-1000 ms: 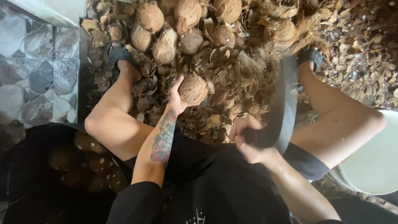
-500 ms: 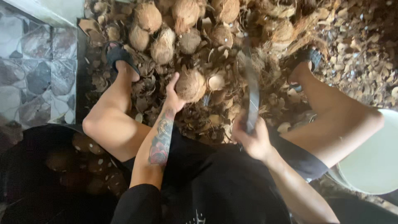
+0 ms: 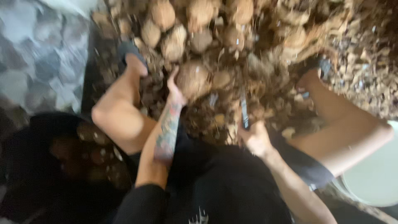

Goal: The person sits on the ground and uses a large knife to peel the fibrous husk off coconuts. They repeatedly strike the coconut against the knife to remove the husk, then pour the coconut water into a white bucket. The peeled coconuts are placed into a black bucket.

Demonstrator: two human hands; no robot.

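Coconut, brown and husked, sits on the heap of husk scraps between the person's bare legs. Left hand cups its left side, fingers curled against the shell; grip closed on it. Right hand is wrapped in a fist around the handle of a blade, which points up and away from the body, just right of the coconut and apart from it. Frame is motion-blurred; blade edge not resolvable. More coconuts lie piled beyond. Dark basin with brown pieces stands at the left knee; pale bucket at the right thigh. Patterned floor tiles far left.
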